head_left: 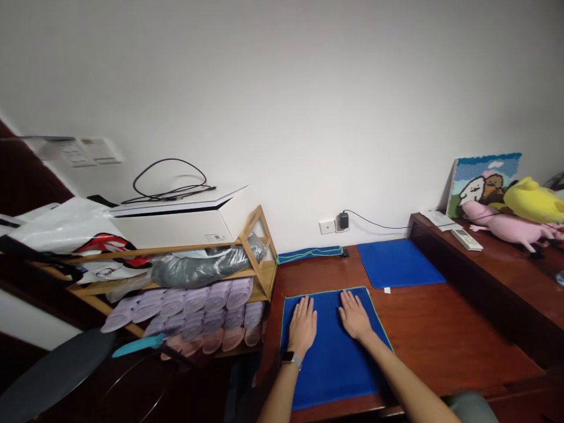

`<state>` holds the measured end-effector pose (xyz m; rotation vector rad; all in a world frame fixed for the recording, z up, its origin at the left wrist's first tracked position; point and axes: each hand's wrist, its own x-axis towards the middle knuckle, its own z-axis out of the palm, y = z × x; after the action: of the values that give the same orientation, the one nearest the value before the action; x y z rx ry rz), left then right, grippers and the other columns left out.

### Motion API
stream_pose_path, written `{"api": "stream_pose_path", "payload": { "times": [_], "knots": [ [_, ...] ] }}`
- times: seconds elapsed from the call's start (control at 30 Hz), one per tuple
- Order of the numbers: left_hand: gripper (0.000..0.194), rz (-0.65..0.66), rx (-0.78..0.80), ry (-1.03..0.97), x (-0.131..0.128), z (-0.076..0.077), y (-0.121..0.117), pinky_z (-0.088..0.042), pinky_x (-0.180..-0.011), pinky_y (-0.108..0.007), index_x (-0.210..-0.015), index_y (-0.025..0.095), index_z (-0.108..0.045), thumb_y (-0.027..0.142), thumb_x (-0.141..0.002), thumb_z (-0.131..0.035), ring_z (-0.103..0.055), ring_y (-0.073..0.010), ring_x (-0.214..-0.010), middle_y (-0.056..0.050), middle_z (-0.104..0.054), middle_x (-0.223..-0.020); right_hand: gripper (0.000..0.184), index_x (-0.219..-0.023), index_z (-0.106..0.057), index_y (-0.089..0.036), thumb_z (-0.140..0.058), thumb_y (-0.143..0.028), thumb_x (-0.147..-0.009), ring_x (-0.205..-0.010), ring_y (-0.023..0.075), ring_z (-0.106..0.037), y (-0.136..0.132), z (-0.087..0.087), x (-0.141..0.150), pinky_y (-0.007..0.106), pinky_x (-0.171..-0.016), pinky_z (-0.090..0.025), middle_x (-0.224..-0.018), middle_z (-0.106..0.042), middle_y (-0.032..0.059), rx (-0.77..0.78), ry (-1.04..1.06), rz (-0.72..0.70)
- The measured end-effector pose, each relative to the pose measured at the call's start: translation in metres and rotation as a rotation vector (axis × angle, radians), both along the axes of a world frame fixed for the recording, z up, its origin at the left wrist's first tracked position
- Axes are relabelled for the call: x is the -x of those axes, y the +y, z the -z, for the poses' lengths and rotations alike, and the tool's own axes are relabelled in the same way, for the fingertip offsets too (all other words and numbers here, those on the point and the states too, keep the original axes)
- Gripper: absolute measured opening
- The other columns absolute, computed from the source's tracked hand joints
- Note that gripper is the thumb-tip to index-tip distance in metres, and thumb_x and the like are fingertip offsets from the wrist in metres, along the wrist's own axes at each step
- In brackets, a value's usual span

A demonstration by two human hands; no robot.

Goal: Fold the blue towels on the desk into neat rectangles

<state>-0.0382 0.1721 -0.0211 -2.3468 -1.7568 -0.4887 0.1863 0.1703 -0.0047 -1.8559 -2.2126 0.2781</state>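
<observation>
A blue cloth (pixel 332 364) with a green edge lies spread flat near the front of the reddish-brown wooden desk (pixel 445 346). My left hand (pixel 303 324) rests flat on its upper left part, fingers stretched forward, a watch on the wrist. On the upper right part lies my right hand (pixel 353 316), palm down with the fingers out. A second blue cloth (pixel 400 262) is spread at the back right, a small white tag at its front edge. Against the wall sits a folded blue cloth (pixel 309 254) with green edging.
Left of the desk stands a wooden rack (pixel 264 276) holding a white box (pixel 180 223), bags and several slippers (pixel 194 299). A black charger (pixel 343 220) is plugged into the wall, its cable running right. On the raised ledge are a remote (pixel 467 239), plush toys (pixel 506 226) and a picture (pixel 482 179).
</observation>
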Motion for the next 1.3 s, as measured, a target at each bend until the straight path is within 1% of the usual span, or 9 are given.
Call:
{"api": "stream_pose_path", "payload": {
  "times": [0.17,0.37,0.47,0.6,0.8,0.93,1.03,1.13,1.3],
  "knots": [
    [0.053,0.063,0.126,0.011,-0.013,-0.002,0.032,-0.034,-0.125,-0.048,-0.158,0.026,-0.045,0.036,-0.109,-0.028,-0.038,-0.0236,-0.154,-0.007,-0.044,-0.165,0.065,-0.165,-0.028,-0.013,-0.017,-0.040,-0.107,-0.160,0.0207,-0.018,0.022,0.001,0.036,0.043,-0.130,-0.013,-0.172,-0.024,0.0083,0.052,0.048,-0.155],
    [0.057,-0.059,0.145,0.033,0.049,0.019,0.038,-0.031,-0.126,-0.050,-0.160,0.028,-0.041,0.048,-0.108,-0.030,-0.035,-0.0261,-0.155,-0.008,-0.038,-0.168,0.068,-0.166,-0.025,-0.013,-0.020,-0.046,-0.106,-0.160,0.0229,-0.018,0.026,0.020,-0.033,0.045,-0.130,-0.011,-0.172,-0.020,0.0100,0.031,-0.037,0.101],
    [0.057,-0.078,0.125,0.039,0.057,0.021,0.036,-0.030,-0.126,-0.050,-0.161,0.027,-0.040,0.047,-0.108,-0.029,-0.034,-0.0260,-0.156,-0.008,-0.036,-0.169,0.071,-0.165,-0.024,-0.008,-0.019,-0.046,-0.106,-0.161,0.0230,-0.017,0.026,0.026,-0.062,0.044,-0.131,-0.010,-0.172,-0.020,0.0112,0.035,-0.062,0.174],
    [0.057,-0.073,0.125,0.044,0.056,0.020,0.037,-0.031,-0.126,-0.049,-0.160,0.027,-0.041,0.047,-0.108,-0.030,-0.036,-0.0256,-0.155,-0.008,-0.038,-0.168,0.070,-0.165,-0.024,-0.010,-0.020,-0.047,-0.106,-0.161,0.0222,-0.015,0.026,0.027,-0.068,0.043,-0.131,-0.010,-0.173,-0.021,0.0099,0.041,-0.052,0.177],
    [0.055,-0.033,0.061,0.036,0.035,0.005,0.037,-0.032,-0.126,-0.051,-0.160,0.023,-0.042,0.037,-0.107,-0.031,-0.039,-0.0260,-0.153,-0.010,-0.045,-0.164,0.068,-0.165,-0.027,-0.009,-0.022,-0.039,-0.104,-0.161,0.0239,-0.015,0.025,0.002,-0.040,0.046,-0.130,-0.007,-0.172,-0.021,0.0106,0.052,-0.079,0.146],
    [0.055,0.129,0.037,0.008,-0.011,-0.006,0.036,-0.031,-0.127,-0.048,-0.161,0.023,-0.039,0.034,-0.109,-0.026,-0.035,-0.0226,-0.156,-0.007,-0.042,-0.167,0.065,-0.165,-0.026,-0.010,-0.018,-0.035,-0.105,-0.161,0.0202,-0.015,0.026,-0.013,0.012,0.040,-0.130,-0.009,-0.172,-0.022,0.0078,-0.012,0.020,-0.067],
    [0.055,0.121,0.133,0.019,-0.024,-0.004,0.033,-0.033,-0.126,-0.047,-0.160,0.024,-0.041,0.035,-0.109,-0.026,-0.036,-0.0228,-0.155,-0.007,-0.042,-0.167,0.065,-0.165,-0.029,-0.011,-0.017,-0.036,-0.106,-0.160,0.0198,-0.018,0.026,-0.010,0.039,0.039,-0.130,-0.012,-0.171,-0.026,0.0089,0.044,0.055,-0.153],
    [0.055,0.032,0.187,0.030,-0.002,0.007,0.031,-0.032,-0.126,-0.047,-0.160,0.026,-0.042,0.038,-0.109,-0.027,-0.036,-0.0233,-0.155,-0.007,-0.039,-0.168,0.065,-0.165,-0.027,-0.014,-0.016,-0.040,-0.107,-0.160,0.0201,-0.018,0.024,0.002,0.030,0.042,-0.130,-0.012,-0.172,-0.024,0.0085,0.046,0.048,-0.125],
    [0.057,-0.071,0.165,0.043,0.049,0.020,0.028,-0.030,-0.126,-0.049,-0.160,0.026,-0.041,0.043,-0.108,-0.027,-0.034,-0.0248,-0.156,-0.007,-0.036,-0.169,0.068,-0.165,-0.026,-0.010,-0.018,-0.044,-0.107,-0.160,0.0221,-0.017,0.021,0.016,-0.033,0.043,-0.130,-0.010,-0.172,-0.020,0.0110,0.046,-0.035,0.078]
  ]
}}
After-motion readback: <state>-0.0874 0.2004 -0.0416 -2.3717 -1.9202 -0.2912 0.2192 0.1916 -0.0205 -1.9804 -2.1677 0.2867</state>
